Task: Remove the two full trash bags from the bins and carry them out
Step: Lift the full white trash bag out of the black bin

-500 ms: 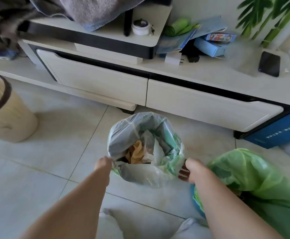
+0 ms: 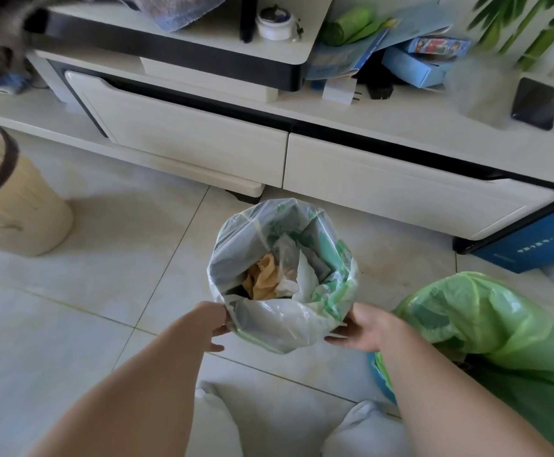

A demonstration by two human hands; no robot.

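Observation:
A translucent white-green trash bag (image 2: 282, 275) stands open on the floor tiles in the middle of the head view, stuffed with crumpled paper and plastic. Its rim is folded outward and hides the bin beneath it. My left hand (image 2: 214, 321) pinches the near left edge of that rim. On the near right edge, my right hand (image 2: 364, 328) holds the fold with its thumb on top and fingers underneath. A second, bright green trash bag (image 2: 476, 318) bulges out of a blue bin (image 2: 379, 374) at the right, behind my right forearm.
A beige bin (image 2: 15, 206) with a dark rim stands at the left. A low white TV cabinet (image 2: 203, 150) runs across the back, carrying a phone (image 2: 534, 102), boxes and a towel. A blue box (image 2: 532, 245) lies at the right. My knees (image 2: 216, 420) are at the bottom.
Both hands have slid a little lower on the bag's rim and their fingers show more. The bag's mouth is spread slightly wider.

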